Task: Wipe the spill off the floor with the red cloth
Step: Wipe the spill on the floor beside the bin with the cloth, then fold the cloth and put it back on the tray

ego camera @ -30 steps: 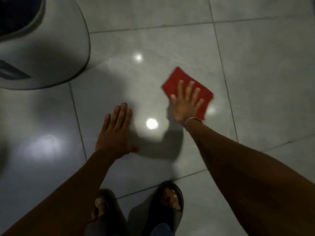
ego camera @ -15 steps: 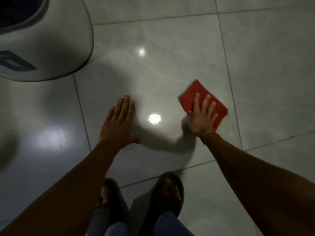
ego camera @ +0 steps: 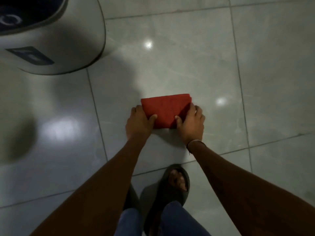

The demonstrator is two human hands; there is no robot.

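Note:
The red cloth (ego camera: 164,109) lies folded into a flat rectangle on the grey tiled floor (ego camera: 187,68), in the middle of the head view. My left hand (ego camera: 139,124) grips its left edge, thumb on top of the fabric. My right hand (ego camera: 191,124) grips the right edge the same way, with a thin band on the wrist. Both hands press the cloth against the tile. No spill is plainly visible; the glossy tile only shows bright light reflections.
A large rounded grey-white appliance (ego camera: 56,40) with a dark label stands on the floor at the upper left. My feet in dark sandals (ego camera: 172,186) are just behind the hands. Tile seams run across the floor around the cloth.
The cloth has slid from the right toward the middle and now looks folded. My left hand left its flat spot on the tile and took the cloth's left edge; both hands now hold it.

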